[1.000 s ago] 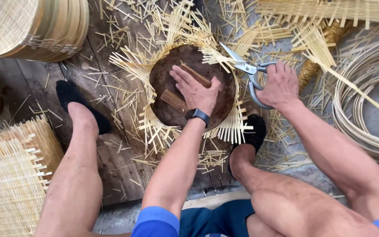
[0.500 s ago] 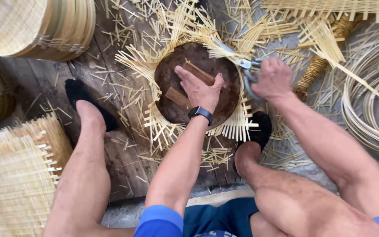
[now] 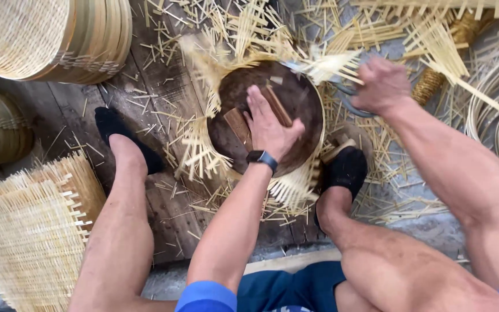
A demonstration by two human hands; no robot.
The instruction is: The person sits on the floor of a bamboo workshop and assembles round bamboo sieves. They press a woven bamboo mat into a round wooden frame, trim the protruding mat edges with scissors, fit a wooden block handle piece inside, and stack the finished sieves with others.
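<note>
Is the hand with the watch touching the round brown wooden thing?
Touching. The head view shows the left hand pressed flat on the round brown wooden disc, palm and fingers spread across its top, no gap showing.

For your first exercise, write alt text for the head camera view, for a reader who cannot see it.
A seated person's left hand presses a round dark wooden form onto a woven bamboo mat, while the right hand works scissors at its splayed edge. Bamboo offcuts litter the plank floor; stacked woven trays sit nearby.

round mould: dark matt wood | strips: pale bamboo | scissors: metal
</note>
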